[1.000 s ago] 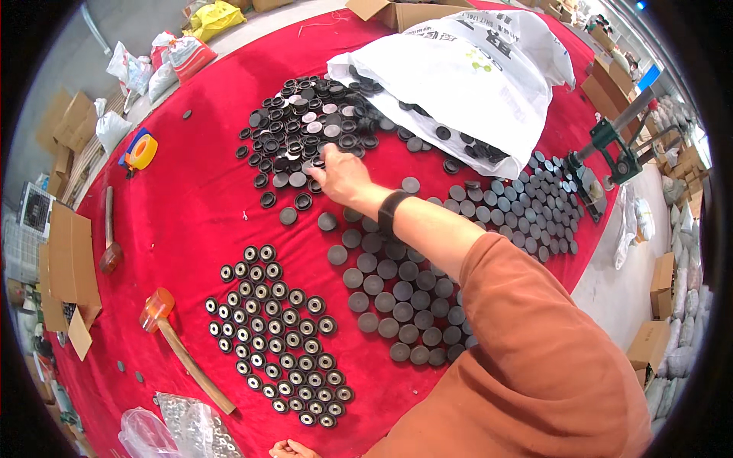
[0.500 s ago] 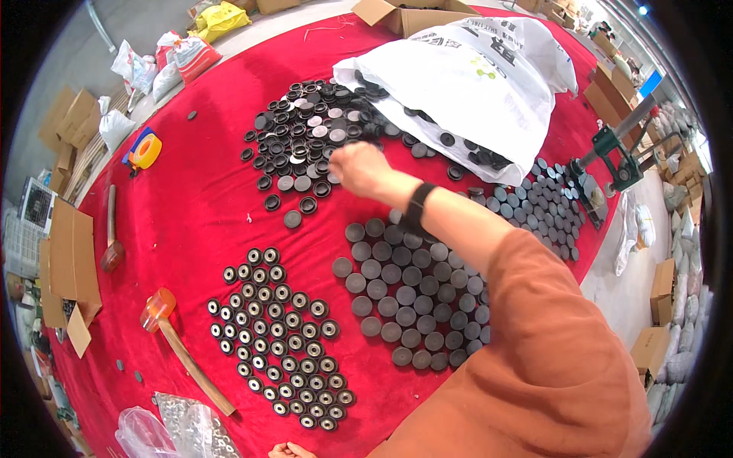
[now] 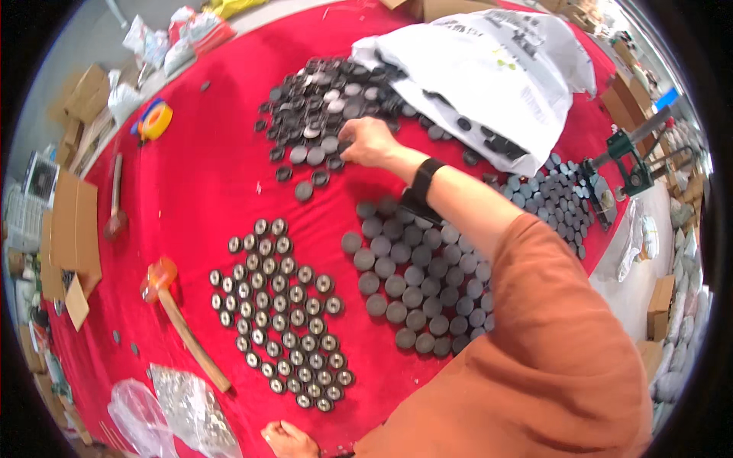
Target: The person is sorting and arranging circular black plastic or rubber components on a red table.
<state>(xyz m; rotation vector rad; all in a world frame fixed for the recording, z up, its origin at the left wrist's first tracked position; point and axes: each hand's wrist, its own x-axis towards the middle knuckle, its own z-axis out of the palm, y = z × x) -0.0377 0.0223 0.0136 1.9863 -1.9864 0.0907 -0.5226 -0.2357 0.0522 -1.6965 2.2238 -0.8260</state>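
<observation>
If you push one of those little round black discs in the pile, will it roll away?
Probably not. The discs look flat and lie on their faces, so a push from the right hand would likely slide one over the red cloth. Set on edge, one might roll. They seem stiff and small, so likely easy to pinch.

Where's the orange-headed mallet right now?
In the head view, the mallet lies on the person's left on the red table, just left of the rows of ringed discs.
</observation>
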